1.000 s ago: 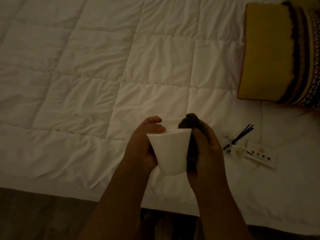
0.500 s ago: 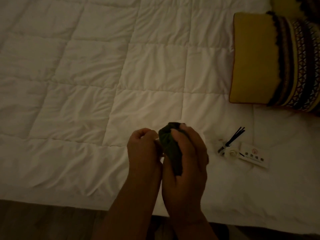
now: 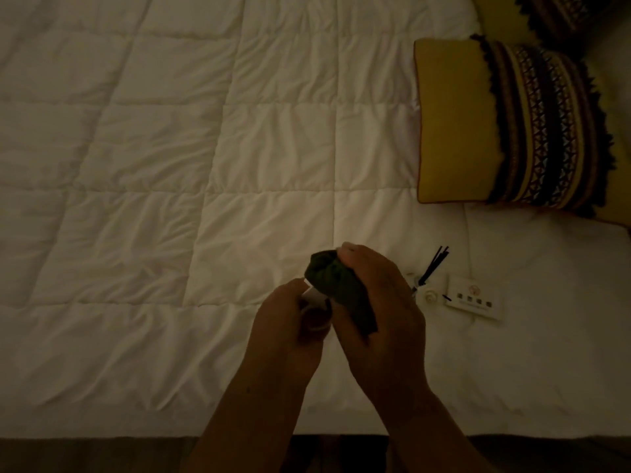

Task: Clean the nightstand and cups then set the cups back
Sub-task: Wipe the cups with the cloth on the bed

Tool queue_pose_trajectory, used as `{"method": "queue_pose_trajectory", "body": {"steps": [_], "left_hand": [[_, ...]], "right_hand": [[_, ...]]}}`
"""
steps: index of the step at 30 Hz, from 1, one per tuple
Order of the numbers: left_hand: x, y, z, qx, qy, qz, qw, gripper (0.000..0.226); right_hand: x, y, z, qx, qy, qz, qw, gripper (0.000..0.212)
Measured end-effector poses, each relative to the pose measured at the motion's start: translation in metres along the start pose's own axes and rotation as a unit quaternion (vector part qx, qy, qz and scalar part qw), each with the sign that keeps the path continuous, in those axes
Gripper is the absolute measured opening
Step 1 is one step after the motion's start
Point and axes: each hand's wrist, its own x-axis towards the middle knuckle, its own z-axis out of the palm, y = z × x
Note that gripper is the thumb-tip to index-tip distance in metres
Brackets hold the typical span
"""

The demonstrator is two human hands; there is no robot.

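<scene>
Over the near edge of a white quilted bed, my left hand (image 3: 286, 322) is wrapped around a small white cup (image 3: 316, 303); only a sliver of its rim and base shows between my hands. My right hand (image 3: 379, 312) grips a dark green cloth (image 3: 336, 285) and presses it against the cup's open side. The cloth covers most of the cup. No nightstand is in view.
The white bed (image 3: 170, 165) fills most of the view. A yellow cushion with dark patterned bands (image 3: 505, 124) lies at the right. A small diffuser with black sticks (image 3: 432, 268) and a white card (image 3: 473, 297) lie on the bed right of my hands. Dark floor (image 3: 85, 455) runs along the bottom.
One second ago the cup stood plainly visible between my hands. It has since been turned and the cloth has been pushed over it, so it is mostly hidden. The view has shifted left.
</scene>
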Motion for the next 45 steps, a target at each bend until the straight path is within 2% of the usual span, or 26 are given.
{"method": "queue_pose_trajectory", "body": {"steps": [2,3,4,6,7,8,12,13,15,16,17,18,20,22,25,28,29,31,33,34,35,36,38,40,43,45], "left_hand": [[0.001,0.004,-0.003,0.015,-0.003,0.012,1.000,0.018],[0.002,0.008,-0.004,-0.011,0.013,-0.005,1.000,0.014],[0.004,0.011,-0.008,-0.026,0.019,0.001,0.999,0.016],[0.004,0.011,-0.013,-0.007,-0.025,0.013,1.000,0.021],[0.001,0.012,-0.012,0.041,-0.041,0.039,0.998,0.020],[0.000,0.012,-0.013,0.085,-0.059,0.060,0.993,0.023],[0.000,0.019,-0.005,0.135,-0.101,0.039,0.985,0.041],[-0.002,0.022,0.000,0.132,-0.119,0.027,0.984,0.044],[-0.003,0.028,0.007,0.145,-0.167,-0.004,0.975,0.060],[-0.001,0.032,0.011,0.167,-0.179,-0.011,0.969,0.068],[0.001,0.036,0.015,0.192,-0.181,-0.015,0.964,0.073],[0.003,0.039,0.018,0.207,-0.178,-0.012,0.962,0.073],[0.007,0.042,0.019,0.217,-0.168,-0.004,0.962,0.068],[0.013,0.041,0.013,0.221,-0.160,-0.009,0.962,0.063],[0.026,0.033,-0.006,0.233,-0.139,0.000,0.962,0.052],[0.048,0.027,-0.027,0.274,-0.061,0.083,0.956,0.030],[0.057,0.024,-0.032,0.302,-0.029,0.122,0.945,0.026],[0.076,0.015,-0.041,0.362,0.035,0.205,0.909,0.026],[0.096,0.003,-0.047,0.423,0.087,0.287,0.855,0.025],[0.106,-0.003,-0.050,0.456,0.108,0.320,0.823,0.024],[0.115,-0.010,-0.053,0.482,0.125,0.343,0.797,0.023],[0.125,-0.016,-0.057,0.495,0.137,0.354,0.781,0.021],[0.141,-0.029,-0.066,0.511,0.145,0.359,0.768,0.018],[0.152,-0.039,-0.073,0.533,0.143,0.364,0.750,0.018],[0.159,-0.041,-0.078,0.557,0.161,0.366,0.728,0.023],[0.158,-0.041,-0.080,0.578,0.167,0.361,0.712,0.026]], "right_hand": [[0.004,-0.005,-0.002,0.045,0.022,0.071,0.996,0.045],[0.006,-0.007,-0.004,0.087,0.031,0.118,0.989,0.045],[0.008,-0.005,-0.006,0.131,0.041,0.166,0.977,0.044],[0.011,0.002,-0.013,0.210,0.044,0.239,0.947,0.043],[0.013,0.006,-0.016,0.261,0.031,0.271,0.926,0.042],[0.015,0.010,-0.019,0.317,0.013,0.297,0.901,0.042],[0.015,0.016,-0.023,0.479,-0.028,0.355,0.802,0.035],[0.013,0.015,-0.024,0.524,-0.038,0.373,0.765,0.034],[0.003,0.013,-0.025,0.629,-0.030,0.415,0.657,0.037],[-0.003,0.014,-0.027,0.646,-0.002,0.443,0.622,0.032],[-0.009,0.017,-0.027,0.635,0.031,0.474,0.610,0.018],[-0.012,0.018,-0.028,0.612,0.055,0.502,0.609,0.013],[-0.017,0.024,-0.025,0.601,0.064,0.527,0.597,0.029],[-0.021,0.028,-0.022,0.590,0.052,0.545,0.593,0.033],[-0.030,0.030,-0.021,0.567,0.016,0.537,0.625,0.041],[-0.026,0.038,-0.024,0.527,0.024,0.538,0.658,0.028],[-0.024,0.041,-0.026,0.510,0.007,0.555,0.657,0.026],[-0.025,0.049,-0.029,0.505,-0.041,0.585,0.634,0.041],[-0.033,0.058,-0.026,0.499,0.012,0.597,0.628,0.043],[-0.039,0.060,-0.023,0.483,0.010,0.613,0.625,0.046],[-0.048,0.062,-0.021,0.489,-0.008,0.627,0.607,0.051],[-0.054,0.061,-0.019,0.492,-0.027,0.626,0.605,0.048],[-0.069,0.066,-0.017,0.484,0.010,0.601,0.636,0.028],[-0.072,0.067,-0.019,0.476,0.053,0.581,0.659,0.030],[-0.073,0.068,-0.009,0.515,0.033,0.593,0.617,0.039],[-0.073,0.071,-0.007,0.493,0.035,0.604,0.626,0.041]]}}
